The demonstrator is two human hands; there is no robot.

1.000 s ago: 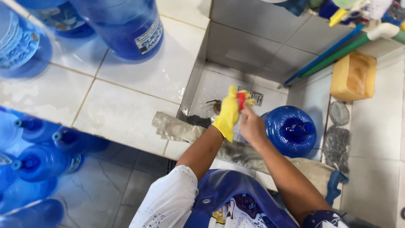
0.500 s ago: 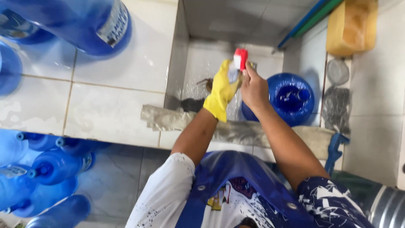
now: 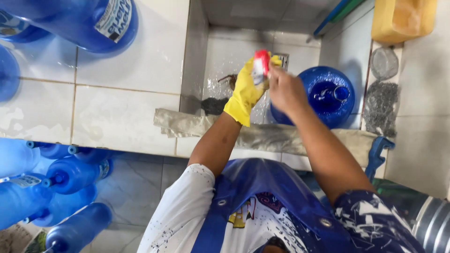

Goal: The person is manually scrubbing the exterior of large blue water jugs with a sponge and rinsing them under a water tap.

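My left hand (image 3: 247, 89), in a yellow rubber glove, grips a small clear bottle with a red cap (image 3: 260, 63) over a tiled wash basin (image 3: 225, 51). My bare right hand (image 3: 283, 89) is closed against the bottle's right side, touching it just below the cap. Both hands meet above the basin's wet floor. A large blue water jug (image 3: 328, 96) stands upright in the basin just right of my right hand, its open neck facing up.
A grey cloth (image 3: 187, 125) drapes over the basin's front ledge. Large blue jugs lie on the white tiled counter (image 3: 117, 93) at the upper left, and several more are stacked at the lower left. A yellow container (image 3: 403, 18) and scouring pads (image 3: 382, 100) sit at the right.
The view has shifted so the basin sits higher in frame. Both hands stay together on the red-capped bottle, which has risen slightly between them.
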